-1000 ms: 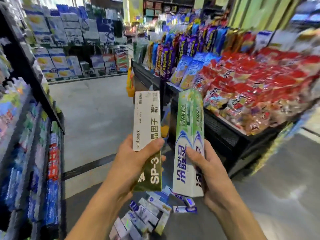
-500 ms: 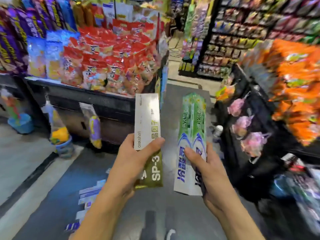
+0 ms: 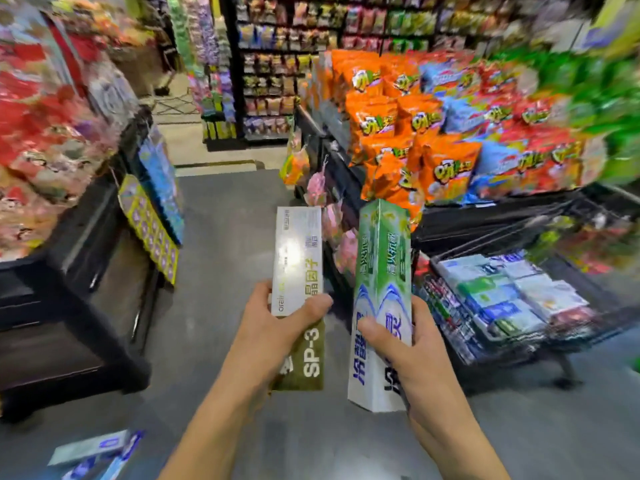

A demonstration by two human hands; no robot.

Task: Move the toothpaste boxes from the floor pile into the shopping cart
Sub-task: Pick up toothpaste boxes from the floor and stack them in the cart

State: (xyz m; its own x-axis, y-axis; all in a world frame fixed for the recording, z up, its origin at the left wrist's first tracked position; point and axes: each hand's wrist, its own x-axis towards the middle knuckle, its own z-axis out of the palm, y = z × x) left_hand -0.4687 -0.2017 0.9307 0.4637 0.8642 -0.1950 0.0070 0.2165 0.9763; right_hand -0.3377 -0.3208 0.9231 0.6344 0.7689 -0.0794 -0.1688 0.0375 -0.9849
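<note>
I see my left hand (image 3: 277, 327) gripping an upright white-and-olive cardboard toothpaste box (image 3: 298, 296), my right hand (image 3: 408, 348) gripping a glossy green-and-white one (image 3: 382, 299). Right, the black wire shopping cart (image 3: 588, 306) holds more boxes.

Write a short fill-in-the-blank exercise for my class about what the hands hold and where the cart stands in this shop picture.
1. The left hand grips the white and olive box marked ____.
2. The right hand grips a box that is mostly white and ____.
3. The shopping cart stands to the person's ____.
4. A few boxes lie on the ____.

Missing words: SP-3; green; right; floor
</note>
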